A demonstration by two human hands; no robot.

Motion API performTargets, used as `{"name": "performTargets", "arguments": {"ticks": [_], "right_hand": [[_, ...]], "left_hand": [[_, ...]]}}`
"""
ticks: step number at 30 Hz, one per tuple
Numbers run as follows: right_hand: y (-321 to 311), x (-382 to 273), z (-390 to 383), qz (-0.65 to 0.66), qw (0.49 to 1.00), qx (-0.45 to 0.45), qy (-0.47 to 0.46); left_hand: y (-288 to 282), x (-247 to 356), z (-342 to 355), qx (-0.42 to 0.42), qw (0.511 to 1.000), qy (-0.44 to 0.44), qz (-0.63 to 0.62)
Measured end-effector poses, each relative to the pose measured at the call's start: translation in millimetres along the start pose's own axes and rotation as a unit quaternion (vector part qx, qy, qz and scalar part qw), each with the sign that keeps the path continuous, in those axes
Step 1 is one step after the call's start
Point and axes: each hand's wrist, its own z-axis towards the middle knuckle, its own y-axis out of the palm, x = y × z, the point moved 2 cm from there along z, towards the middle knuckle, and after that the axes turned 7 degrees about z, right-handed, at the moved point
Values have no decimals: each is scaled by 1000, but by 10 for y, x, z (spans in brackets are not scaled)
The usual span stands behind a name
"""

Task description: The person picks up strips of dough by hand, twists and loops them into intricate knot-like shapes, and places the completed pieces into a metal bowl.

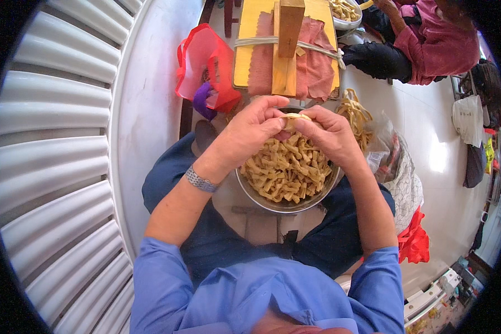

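Both hands meet above a round metal bowl [288,211] between my knees. The fingers of my left hand [260,121] pinch one end of a pale yellow tofu-skin strip [296,116]. My right hand [329,132] grips the same strip, thumb on top. Part of the strip is hidden by my fingers. Beneath them the bowl is heaped with tan, knotted-looking tofu-skin pieces [286,172]. More long strips [355,111] hang in a loose bunch just right of my right hand.
Ahead stands a yellow board [242,67] bearing pink cloth [317,69] and a wooden upright [289,33], bound with cord. A red bag [222,72] lies left of it; plastic bags [381,145] sit right. A white slatted radiator [55,150] lines the left. Another person [434,44] sits far right near a bowl [346,23].
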Motion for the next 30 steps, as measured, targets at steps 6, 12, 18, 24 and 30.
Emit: {"name": "performTargets", "arguments": {"ticks": [6,12,18,24,30], "right_hand": [[-45,164,-36,322,937,-48,123],[15,221,-8,108,991,-52,66],[32,66,-28,34,995,-42,81],[-77,43,-62,-53,996,-52,54],[0,36,-60,-150,986,-38,-70]], "left_hand": [[-16,-37,61,49,957,57,281],[79,-12,-29,4,979,21,200],[-201,-26,38,129,959,56,246],[-335,62,-13,107,954,97,261],[-17,99,-36,25,764,342,547]]}}
